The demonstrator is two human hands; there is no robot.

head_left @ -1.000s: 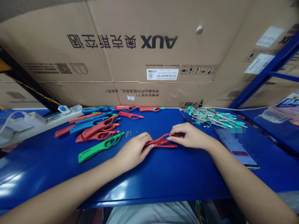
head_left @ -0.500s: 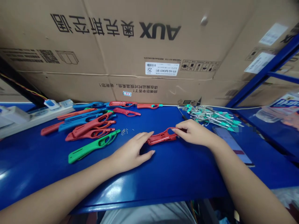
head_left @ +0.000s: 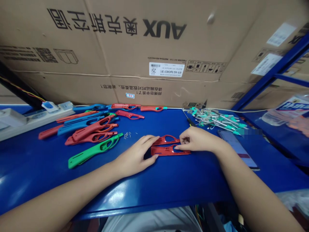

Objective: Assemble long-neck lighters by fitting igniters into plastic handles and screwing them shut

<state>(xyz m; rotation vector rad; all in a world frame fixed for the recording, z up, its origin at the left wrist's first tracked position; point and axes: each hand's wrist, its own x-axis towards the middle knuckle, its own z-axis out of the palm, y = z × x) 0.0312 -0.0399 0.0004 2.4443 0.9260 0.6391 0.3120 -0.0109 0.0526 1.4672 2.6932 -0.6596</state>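
A second ago the two red halves crossed at a slant; now the far half lies at 12 o'clock of the near half, almost parallel. Left hand: thumb, clear half a second ago, now at the near half's 9 o'clock end. Right hand: thumb now at the near half's loop, toward 3 o'clock.

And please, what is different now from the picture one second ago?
The red lighter shell halves, crossed before, now lie side by side: far half, near half. The left hand has opened from its pinch, thumb and fingers spread at their left ends; the right hand's thumb is now at the near half's loop. The green lighter shell and phone stayed put.
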